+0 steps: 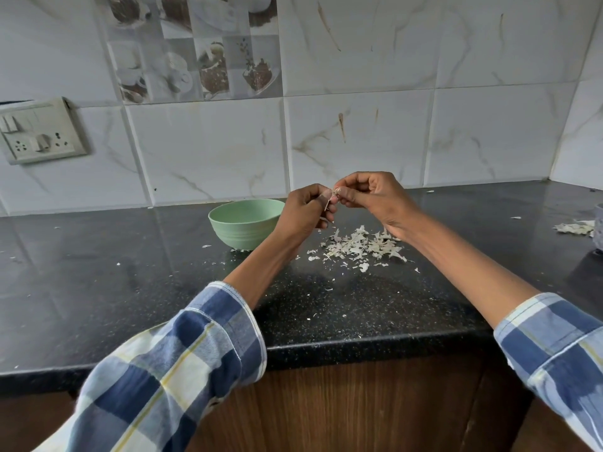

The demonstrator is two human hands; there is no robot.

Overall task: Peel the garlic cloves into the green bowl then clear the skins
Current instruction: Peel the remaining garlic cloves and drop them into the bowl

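Observation:
My left hand (305,212) and my right hand (370,197) meet above the black counter, both pinching one small garlic clove (333,193) with papery skin sticking out; most of the clove is hidden by my fingers. The green bowl (245,223) stands on the counter just left of my left hand; its inside is not visible from here. A heap of pale garlic skins (360,246) lies on the counter below and between my hands.
More skins (574,228) lie at the far right beside a grey container (598,230) cut off by the frame edge. Small flakes dot the black counter (130,272). A tiled wall with a switch and socket plate (39,130) stands behind.

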